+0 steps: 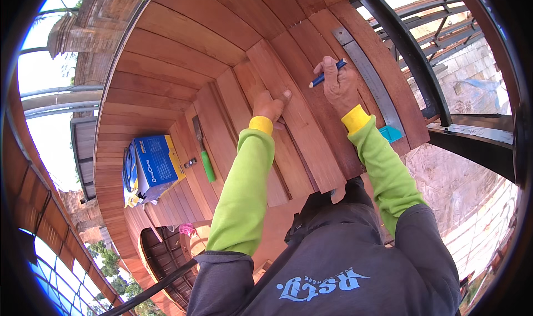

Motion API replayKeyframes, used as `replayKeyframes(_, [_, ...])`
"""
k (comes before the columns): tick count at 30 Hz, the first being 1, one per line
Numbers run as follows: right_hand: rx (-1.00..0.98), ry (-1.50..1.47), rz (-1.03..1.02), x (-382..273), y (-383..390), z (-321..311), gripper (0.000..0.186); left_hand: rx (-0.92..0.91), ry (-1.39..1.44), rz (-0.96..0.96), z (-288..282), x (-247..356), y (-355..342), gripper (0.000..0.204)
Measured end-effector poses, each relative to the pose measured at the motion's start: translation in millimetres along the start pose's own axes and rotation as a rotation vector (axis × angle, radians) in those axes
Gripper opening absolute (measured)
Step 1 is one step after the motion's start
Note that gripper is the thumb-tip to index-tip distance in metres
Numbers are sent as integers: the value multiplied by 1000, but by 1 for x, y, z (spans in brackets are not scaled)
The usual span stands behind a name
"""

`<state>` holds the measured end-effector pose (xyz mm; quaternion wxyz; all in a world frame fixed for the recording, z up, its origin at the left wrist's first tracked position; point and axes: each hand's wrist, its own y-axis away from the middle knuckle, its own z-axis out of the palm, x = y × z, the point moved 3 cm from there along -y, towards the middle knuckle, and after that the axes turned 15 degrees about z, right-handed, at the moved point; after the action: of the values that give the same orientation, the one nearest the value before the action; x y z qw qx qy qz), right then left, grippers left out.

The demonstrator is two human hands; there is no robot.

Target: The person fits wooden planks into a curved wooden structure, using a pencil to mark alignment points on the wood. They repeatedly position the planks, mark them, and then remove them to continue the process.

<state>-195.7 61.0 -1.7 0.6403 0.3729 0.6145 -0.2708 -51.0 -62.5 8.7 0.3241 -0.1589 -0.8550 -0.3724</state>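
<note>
My left hand (268, 106) grips the left edge of a loose reddish wooden plank (302, 130), thumb on top and fingers partly hidden at its edge. The plank lies lengthwise over other boards, its near end close to my body. To the right of it, my right hand (340, 89) is closed on a blue carpenter's pencil (327, 74), whose pale tip points left and down. Beside that hand, a metal try square (369, 74) with a teal handle (391, 133) lies on the boards at the right.
At the left stand a blue and yellow box (155, 163) and a long tool with a green handle (207, 166); a small dark metal piece (190, 162) lies between them. A curved dark metal beam (411, 44) borders the boards at the right, with a lower level visible beyond.
</note>
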Motion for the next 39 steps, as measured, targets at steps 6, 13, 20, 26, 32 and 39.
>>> replayKeyframes(6, [-76,-131,-37,37,-93,79,27,6,36,36,1,3,-2,56])
replayKeyframes(13, [-146,-57,-68,38,-120,112,21,92,-92,193,3,-31,-21,52])
replayKeyframes(20, [-194,5,-96,39,-124,111,21,127,-169,188,2,-22,-17,49])
replayKeyframes(26, [-210,163,-232,26,-124,112,20,101,-133,165,3,-29,-22,49])
replayKeyframes(32, [-297,349,-315,11,-130,113,19,56,-75,113,1,-26,-20,51])
replayKeyframes(39, [-369,502,-257,-5,-133,104,22,16,-69,42,-1,-8,-13,56])
